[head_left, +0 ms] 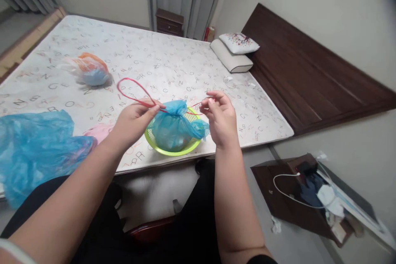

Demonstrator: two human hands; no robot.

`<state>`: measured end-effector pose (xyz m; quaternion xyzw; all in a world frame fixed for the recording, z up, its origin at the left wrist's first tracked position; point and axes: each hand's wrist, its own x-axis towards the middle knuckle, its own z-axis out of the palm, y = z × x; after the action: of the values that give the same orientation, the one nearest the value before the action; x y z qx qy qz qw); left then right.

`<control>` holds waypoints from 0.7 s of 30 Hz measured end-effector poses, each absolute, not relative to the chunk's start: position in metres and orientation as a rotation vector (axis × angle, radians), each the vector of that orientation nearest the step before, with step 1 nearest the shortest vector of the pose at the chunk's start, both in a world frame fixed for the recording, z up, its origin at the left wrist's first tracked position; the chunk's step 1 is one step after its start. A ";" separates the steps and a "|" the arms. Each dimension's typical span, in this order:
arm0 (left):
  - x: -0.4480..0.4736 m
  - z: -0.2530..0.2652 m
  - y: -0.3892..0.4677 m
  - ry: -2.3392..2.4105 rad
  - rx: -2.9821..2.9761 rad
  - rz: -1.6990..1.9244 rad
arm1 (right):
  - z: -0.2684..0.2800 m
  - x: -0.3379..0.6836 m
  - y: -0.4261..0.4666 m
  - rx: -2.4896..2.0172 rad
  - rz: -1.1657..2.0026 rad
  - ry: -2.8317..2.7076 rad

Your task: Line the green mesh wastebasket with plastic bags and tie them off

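Observation:
A blue plastic bag point(173, 130), gathered at its neck, sits in a lime-green plastic basket point(173, 152) near the bed's front edge. Red string point(133, 80) passes around the bag's neck. My left hand point(136, 119) pinches the string just left of the neck, and a loop of it stands up beyond the fingers. On the right of the bag, my right hand point(221, 117) has thumb and fingers closed on the string's other end. What fills the bag shows only dimly through the plastic.
A large blue plastic bag point(34, 140) lies at the left, beside something pink point(99, 132). Farther back is an orange, white and blue bag bundle point(91, 70). Pillows point(232, 55) rest by the dark headboard point(309, 62). A cluttered nightstand point(278, 185) stands at the right.

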<state>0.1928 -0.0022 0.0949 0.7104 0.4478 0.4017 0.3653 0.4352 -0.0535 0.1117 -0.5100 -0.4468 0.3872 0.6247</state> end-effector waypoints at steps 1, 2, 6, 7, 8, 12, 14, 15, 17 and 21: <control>0.195 0.099 -0.006 1.118 1.887 1.023 | 0.122 0.426 -0.058 -1.199 0.928 -1.112; 0.197 0.102 -0.009 1.066 1.946 1.013 | 0.131 0.415 -0.061 -1.228 0.967 -1.199; 0.203 0.107 -0.018 0.843 2.179 1.025 | 0.156 0.377 -0.063 -1.395 0.948 -1.511; 0.203 0.106 -0.019 0.819 2.220 1.042 | 0.161 0.371 -0.061 -1.432 0.907 -1.572; 0.202 0.105 -0.020 0.809 2.246 1.068 | 0.167 0.367 -0.059 -1.463 0.865 -1.617; 0.191 0.106 -0.021 0.859 2.197 1.236 | 0.202 0.374 -0.044 -1.550 0.683 -1.576; 0.182 0.109 -0.021 0.952 2.114 1.333 | 0.228 0.385 -0.033 -1.564 0.583 -1.509; 0.176 0.109 -0.020 0.998 2.071 1.370 | 0.242 0.390 -0.026 -1.563 0.544 -1.485; 0.165 0.107 -0.016 1.077 1.987 1.414 | 0.273 0.398 -0.010 -1.570 0.503 -1.452; 0.144 0.079 -0.003 1.273 1.816 1.280 | 0.337 0.401 0.013 -1.658 0.526 -1.420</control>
<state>0.1442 -0.0029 0.0787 0.6795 0.4763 0.4788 0.2866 0.4015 0.0131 0.3375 -0.6655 -0.5699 0.2112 0.4334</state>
